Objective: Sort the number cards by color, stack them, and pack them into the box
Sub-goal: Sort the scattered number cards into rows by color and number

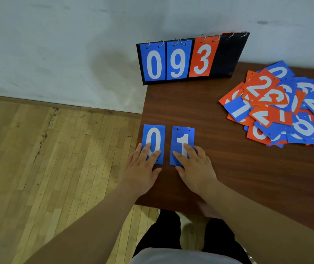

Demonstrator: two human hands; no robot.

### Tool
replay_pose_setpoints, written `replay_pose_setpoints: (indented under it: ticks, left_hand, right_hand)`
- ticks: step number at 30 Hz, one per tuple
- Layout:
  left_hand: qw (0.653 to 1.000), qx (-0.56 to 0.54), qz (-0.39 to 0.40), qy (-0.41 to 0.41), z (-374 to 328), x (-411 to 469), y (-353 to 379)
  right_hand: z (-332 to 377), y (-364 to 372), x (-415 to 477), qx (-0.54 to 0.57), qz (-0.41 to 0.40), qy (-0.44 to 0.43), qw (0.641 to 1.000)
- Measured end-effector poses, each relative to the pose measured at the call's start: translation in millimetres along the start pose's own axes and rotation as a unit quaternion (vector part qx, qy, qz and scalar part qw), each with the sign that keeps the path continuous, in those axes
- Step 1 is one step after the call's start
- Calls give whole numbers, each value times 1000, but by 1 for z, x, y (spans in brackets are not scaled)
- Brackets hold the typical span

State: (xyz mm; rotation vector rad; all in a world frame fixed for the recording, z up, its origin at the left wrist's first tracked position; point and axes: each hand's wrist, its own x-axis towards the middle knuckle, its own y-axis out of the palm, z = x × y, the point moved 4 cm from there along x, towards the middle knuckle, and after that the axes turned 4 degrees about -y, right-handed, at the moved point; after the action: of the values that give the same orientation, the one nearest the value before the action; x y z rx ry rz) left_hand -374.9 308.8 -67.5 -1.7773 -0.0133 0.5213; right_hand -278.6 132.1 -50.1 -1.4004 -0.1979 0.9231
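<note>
Landmark: black scoreboard [225, 56], upright at the far side of the brown table [228, 168], showing blue 0, blue 9 and orange 3; its right-hand panel is bare black.
Blue 0 card [154, 133]: flat on the table, on the near side of the scoreboard, in line with its left end.
Blue 1 card [183, 134]: flat, just beside the 0 card, on its right; the two are apart.
Left hand [143, 166]: fingers straight and spread, pressing the lower half of the 0 card; nothing gripped.
Right hand [196, 166]: fingers straight, pressing the lower half of the 1 card; nothing gripped.
Loose pile [285, 111]: mixed blue and orange number cards, overlapping, right of the scoreboard's right end and nearer the person.
</note>
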Motion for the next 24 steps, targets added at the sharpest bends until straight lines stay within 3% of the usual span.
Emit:
replay_pose_setpoints:
  ticks: [6, 11, 19, 24]
  left_hand:
    - [1000, 11, 2, -4, -7, 1, -8]
    - [999, 19, -8, -36, -22, 0, -19]
    - [998, -37, 22, 38, -144, 45, -51]
    - [997, -61, 26, 45, -248, 89, -59]
  right_hand:
    - [5, -5, -1, -10, 12, -21, 1000]
    - [-24, -41, -14, 87, 0, 4, 996]
    - [-195, -91, -68, 130, -78, 179, 972]
    - [-306, -109, -100, 138, -97, 228, 959]
